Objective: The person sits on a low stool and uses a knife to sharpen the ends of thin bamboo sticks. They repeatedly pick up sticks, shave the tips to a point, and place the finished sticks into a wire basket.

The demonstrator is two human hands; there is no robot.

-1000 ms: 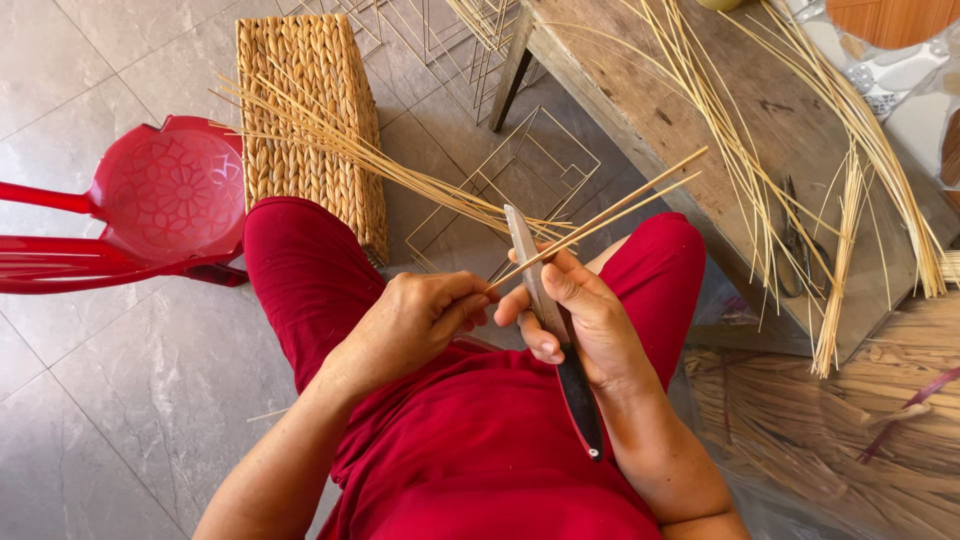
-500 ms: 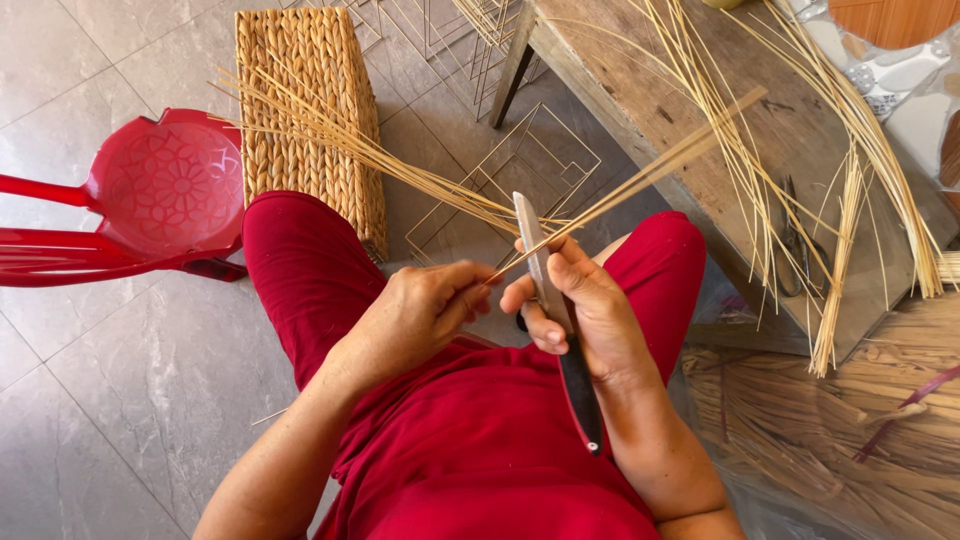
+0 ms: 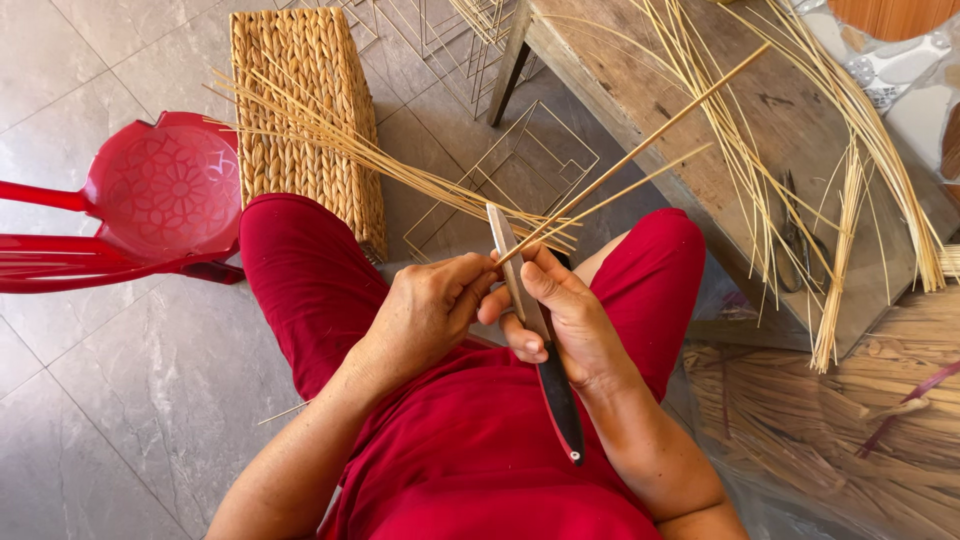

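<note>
A: Over the lap, item one: the right hand (image 3: pixel 570 320) is closing around a knife (image 3: pixel 535 340), blade (image 3: pixel 503 245) pointing up and away, dark handle (image 3: pixel 560 410) running down along the wrist.

B: And the left hand (image 3: pixel 425 310)?

A: It is pinching shut on the near end of a thin cane strip (image 3: pixel 640 150), right where the strip is meeting the blade. The strip is splitting into two slivers that are slanting up toward the wooden counter (image 3: pixel 640 90).

B: Handling notes?

A: Judged light, springy and brittle along the grain; likely to snap if bent sharply. Best held close to the blade, where the fingers are already gripping, since the far end is waving free.

B: Item two, outward?

A: A loose bundle of cane strips (image 3: pixel 330 145) is resting across the left thigh, fanning toward a woven basket (image 3: pixel 300 90). A red plastic chair (image 3: pixel 150 200) is lying tipped on the tiled floor (image 3: pixel 110 400). More cane (image 3: pixel 850 160) is draping over the counter, with scissors (image 3: pixel 795 235) beside it.
</note>
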